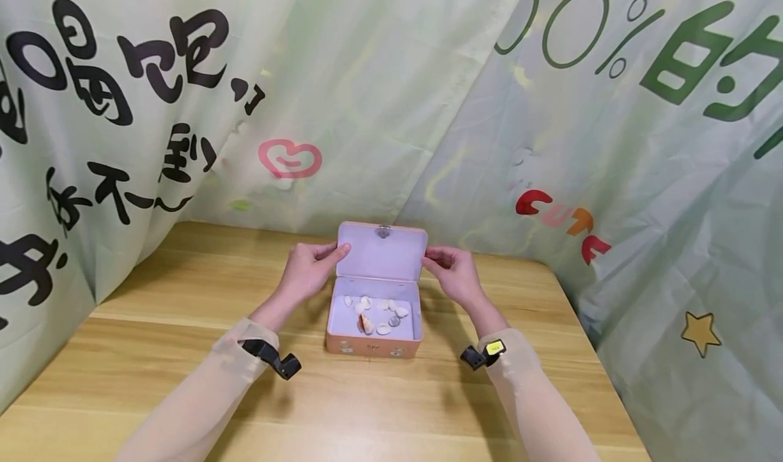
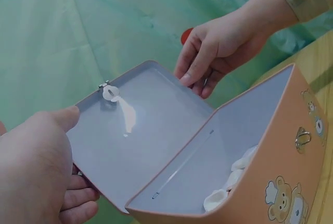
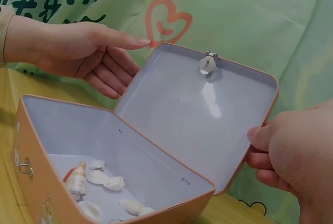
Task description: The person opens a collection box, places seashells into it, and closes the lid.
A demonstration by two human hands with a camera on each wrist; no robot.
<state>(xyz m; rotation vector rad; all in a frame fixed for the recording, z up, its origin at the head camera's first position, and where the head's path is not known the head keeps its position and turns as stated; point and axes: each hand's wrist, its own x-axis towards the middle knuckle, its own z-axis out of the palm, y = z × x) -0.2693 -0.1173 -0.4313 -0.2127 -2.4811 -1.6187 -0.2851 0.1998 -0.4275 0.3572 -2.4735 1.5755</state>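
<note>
An orange tin box (image 1: 374, 346) with a lavender inside stands on the table, its hinged lid (image 1: 382, 253) raised and leaning back. With the thumb on the inner face and fingers behind, my left hand (image 1: 310, 269) pinches the lid's left edge. My right hand (image 1: 455, 272) pinches the opposite edge, thumb tip at the rim (image 3: 255, 136). Inside the box lie several white seashells (image 1: 383, 328) and a brown-striped conch-like shell (image 3: 76, 179). A metal clasp (image 3: 207, 64) sits at the lid's free edge, and a wire loop (image 2: 302, 138) is on the box front.
The wooden table (image 1: 361, 407) reaches back to a printed cloth curtain (image 1: 367, 109) hanging behind and on both sides. Black wrist cameras (image 1: 272, 357) are strapped over beige sleeves (image 1: 202, 394). Cartoon bears (image 2: 286, 203) decorate the box front.
</note>
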